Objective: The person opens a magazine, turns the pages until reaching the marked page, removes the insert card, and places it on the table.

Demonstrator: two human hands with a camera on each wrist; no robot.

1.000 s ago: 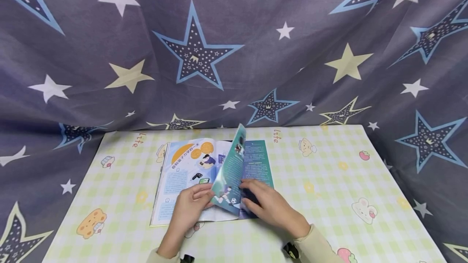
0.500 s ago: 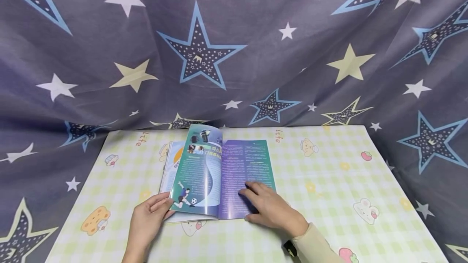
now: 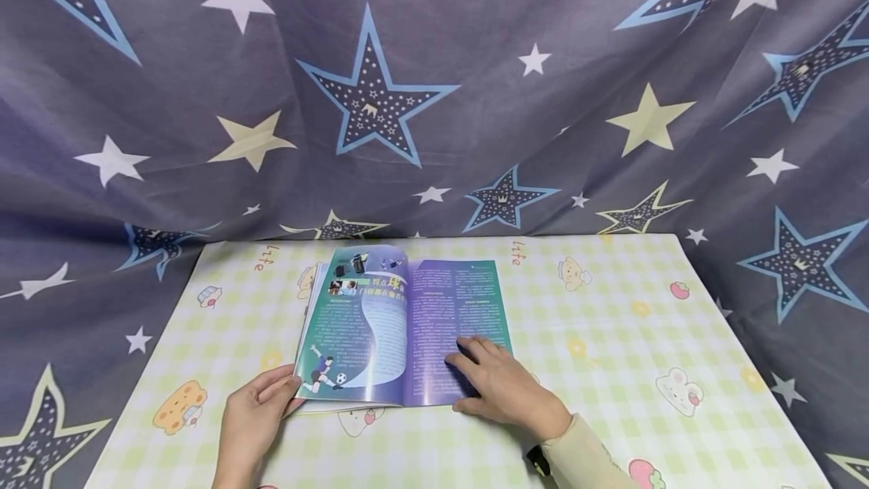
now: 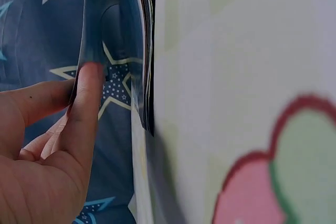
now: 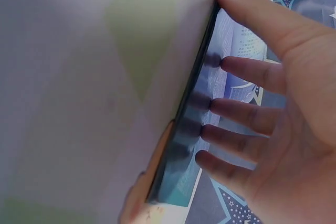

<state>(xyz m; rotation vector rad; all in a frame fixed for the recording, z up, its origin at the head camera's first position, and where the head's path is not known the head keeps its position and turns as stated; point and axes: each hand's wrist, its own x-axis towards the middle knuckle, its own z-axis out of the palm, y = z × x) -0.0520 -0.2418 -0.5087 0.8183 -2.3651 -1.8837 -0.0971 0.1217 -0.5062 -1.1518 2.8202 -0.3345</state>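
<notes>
An open magazine (image 3: 441, 308) lies on the table, its right page purple and green with dense text. At its lower left corner, my left hand (image 3: 254, 410) pinches the edge of the green left page (image 3: 339, 323), which shows a soccer player kicking a ball. The left wrist view has that hand (image 4: 58, 145) holding the page edge between thumb and fingers, apart from the page stack beneath. My right hand (image 3: 505, 383) rests on the lower right page. In the right wrist view, its spread fingertips (image 5: 218, 106) touch the page and the thumb lies at the near edge.
A pale green checked tablecloth (image 3: 597, 413) with cartoon prints covers the table around the magazine. Behind the table hangs a dark star-patterned curtain (image 3: 462, 44), reaching down along the left and right sides.
My left hand has carried the green page from upright near the middle over to the left, covering the white and orange page. The right hand has stayed on the right page.
</notes>
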